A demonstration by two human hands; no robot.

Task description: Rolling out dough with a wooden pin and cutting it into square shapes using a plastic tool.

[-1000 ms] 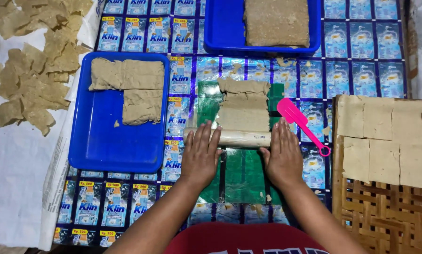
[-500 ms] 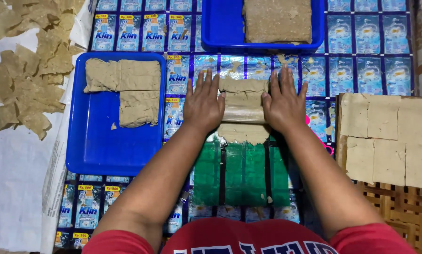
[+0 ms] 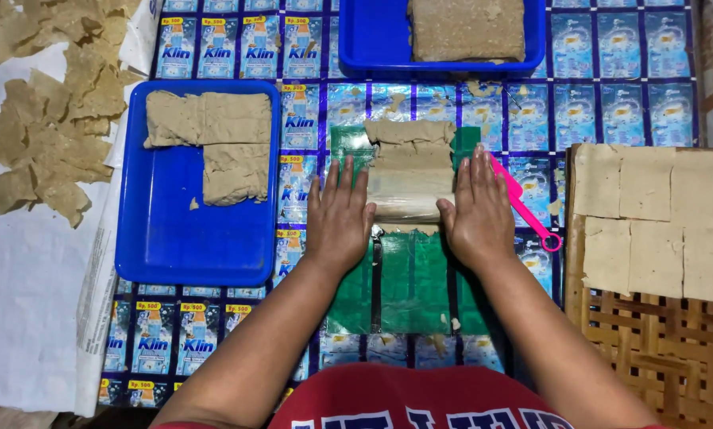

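- Head view: the left hand [image 3: 342, 218] and right hand [image 3: 477, 210] lie flat, fingers spread, gripping nothing, on the ends of a roller [image 3: 408, 195] over tan dough [image 3: 408, 143] on a green sheet [image 3: 404, 278].
- The step looks like rolling the dough thin; the next push calls for even pressure from both palms.
- The left blue tray [image 3: 166, 246] holds dough slabs [image 3: 213, 139]; the top blue tray [image 3: 372, 40] holds one block [image 3: 467, 28]; the woven tray [image 3: 642, 334] carries cut squares [image 3: 650, 214].

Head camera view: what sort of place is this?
Probably a small home food workshop. Both hands, left hand and right hand, roll dough on green plastic; blue trays and a woven rack hold cut sheets.
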